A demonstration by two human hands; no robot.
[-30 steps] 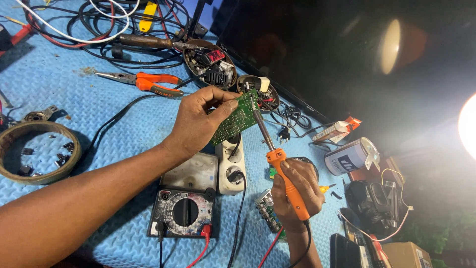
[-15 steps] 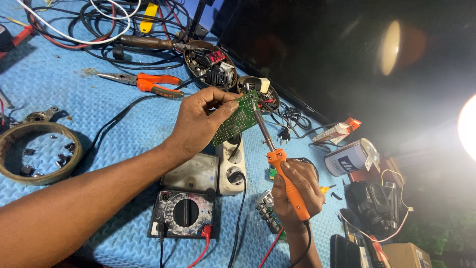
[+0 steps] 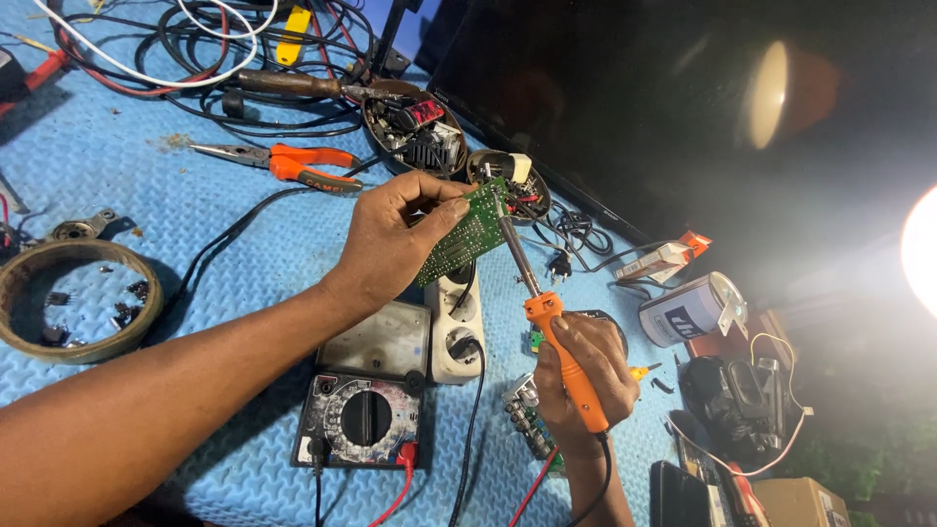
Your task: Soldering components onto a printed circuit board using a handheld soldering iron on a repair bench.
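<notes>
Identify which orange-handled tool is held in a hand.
The soldering iron, gripped by the right hand; the orange-handled pliers lie untouched on the blue mat.

Multimeter lies left of power strip, pliers behind.

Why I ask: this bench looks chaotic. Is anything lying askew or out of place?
Mostly clutter. A can lies tipped on its side at the mat's right edge, and a small circuit board lies loose under the right hand holding the soldering iron.

Bare mat left of board; pliers, cables crowd far edge.
</notes>
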